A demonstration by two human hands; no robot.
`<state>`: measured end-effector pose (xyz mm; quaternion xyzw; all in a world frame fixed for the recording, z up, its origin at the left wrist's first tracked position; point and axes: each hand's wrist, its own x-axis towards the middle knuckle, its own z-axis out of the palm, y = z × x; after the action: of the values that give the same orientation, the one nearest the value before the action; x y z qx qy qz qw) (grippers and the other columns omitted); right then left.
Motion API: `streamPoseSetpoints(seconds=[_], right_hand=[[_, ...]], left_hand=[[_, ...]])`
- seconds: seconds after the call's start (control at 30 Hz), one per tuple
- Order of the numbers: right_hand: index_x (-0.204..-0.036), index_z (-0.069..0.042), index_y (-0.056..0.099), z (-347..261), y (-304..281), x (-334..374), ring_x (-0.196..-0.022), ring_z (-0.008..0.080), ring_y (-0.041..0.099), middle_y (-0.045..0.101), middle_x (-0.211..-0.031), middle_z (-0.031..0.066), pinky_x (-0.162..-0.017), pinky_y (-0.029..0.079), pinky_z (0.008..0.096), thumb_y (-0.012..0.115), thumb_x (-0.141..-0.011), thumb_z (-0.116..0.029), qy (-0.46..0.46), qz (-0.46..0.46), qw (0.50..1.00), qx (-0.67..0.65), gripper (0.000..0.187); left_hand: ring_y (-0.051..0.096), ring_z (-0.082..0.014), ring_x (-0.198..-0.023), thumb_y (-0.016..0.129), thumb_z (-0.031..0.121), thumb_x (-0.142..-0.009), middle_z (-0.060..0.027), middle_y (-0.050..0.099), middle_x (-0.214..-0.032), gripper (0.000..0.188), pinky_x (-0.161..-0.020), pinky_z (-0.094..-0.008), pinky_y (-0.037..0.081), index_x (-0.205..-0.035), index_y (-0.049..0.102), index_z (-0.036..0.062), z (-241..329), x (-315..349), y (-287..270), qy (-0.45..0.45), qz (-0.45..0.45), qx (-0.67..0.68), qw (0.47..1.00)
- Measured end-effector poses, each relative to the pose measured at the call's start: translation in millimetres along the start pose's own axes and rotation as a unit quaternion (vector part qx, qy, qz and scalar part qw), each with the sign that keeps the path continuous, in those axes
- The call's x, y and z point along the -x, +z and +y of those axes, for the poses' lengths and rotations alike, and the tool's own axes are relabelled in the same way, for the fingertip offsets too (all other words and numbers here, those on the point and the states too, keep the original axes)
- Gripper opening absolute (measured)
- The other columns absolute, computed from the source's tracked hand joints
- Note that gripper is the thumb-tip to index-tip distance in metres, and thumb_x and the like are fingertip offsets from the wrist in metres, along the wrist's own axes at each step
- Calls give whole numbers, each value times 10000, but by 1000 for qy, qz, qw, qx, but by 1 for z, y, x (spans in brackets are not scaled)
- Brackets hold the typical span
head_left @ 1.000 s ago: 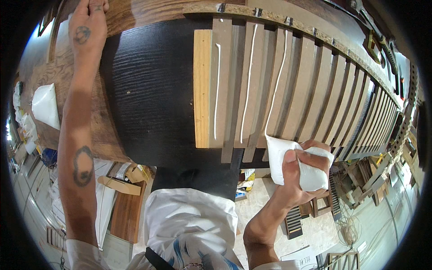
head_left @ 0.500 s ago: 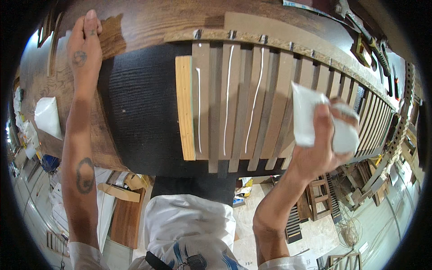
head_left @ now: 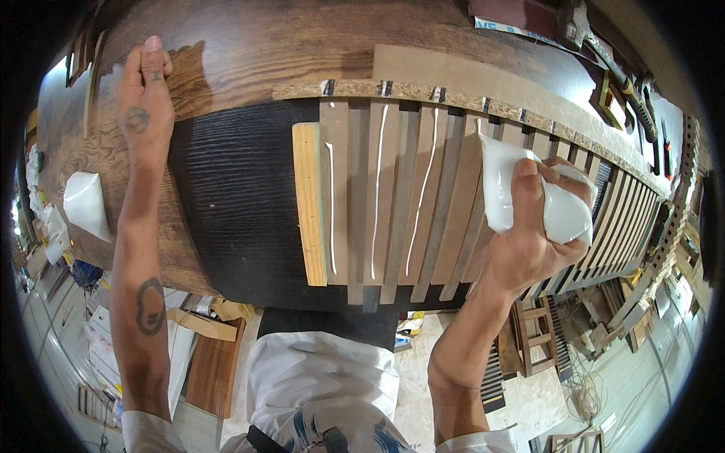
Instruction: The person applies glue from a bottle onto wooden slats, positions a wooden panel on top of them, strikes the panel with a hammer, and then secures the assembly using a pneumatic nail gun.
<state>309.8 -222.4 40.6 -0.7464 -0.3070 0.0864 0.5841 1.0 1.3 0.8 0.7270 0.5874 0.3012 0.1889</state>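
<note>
My right hand squeezes a soft white bag of glue; its pointed tip is at the upper end of a brown slat. Three slats to the left each bear a thin white line of glue. The slats lie side by side with gaps between them, below a notched chipboard strip. A pale wooden strip runs along the leftmost slat. My left hand is closed near the table's far left, thumb uppermost; whatever its fingers may hold is hidden.
A second white bag lies on the wood-grain table at the left. Black ribbed sheet lies beneath the slats. A hammer and other tools lie at the far right. A small wooden frame stands below the right side.
My right hand and the bag have shifted slightly left, bringing the tip to the slat's upper end. The whole view has moved a little; my left hand stays closed.
</note>
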Motion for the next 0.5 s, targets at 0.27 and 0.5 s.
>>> streamPoseSetpoints(seconds=[0.27,0.5], right_hand=[[-769,-68,677,-7,-30,21,-794,171,615,655,-876,98,-683,478,315,871,-702,-164,-16,-23,998,63,226],[-783,-57,641,-15,-52,49,-773,179,601,615,-856,94,-642,449,302,853,-738,-181,9,-32,997,68,249]], left_hand=[[439,-119,-729,452,507,-1023,6,477,-738,518,-721,-272,384,-798,523,46,2,-1,0,-13,16,-38,999],[448,-100,-724,483,489,-1016,17,506,-748,487,-715,-262,388,-803,559,58,1,0,0,16,8,-46,999]])
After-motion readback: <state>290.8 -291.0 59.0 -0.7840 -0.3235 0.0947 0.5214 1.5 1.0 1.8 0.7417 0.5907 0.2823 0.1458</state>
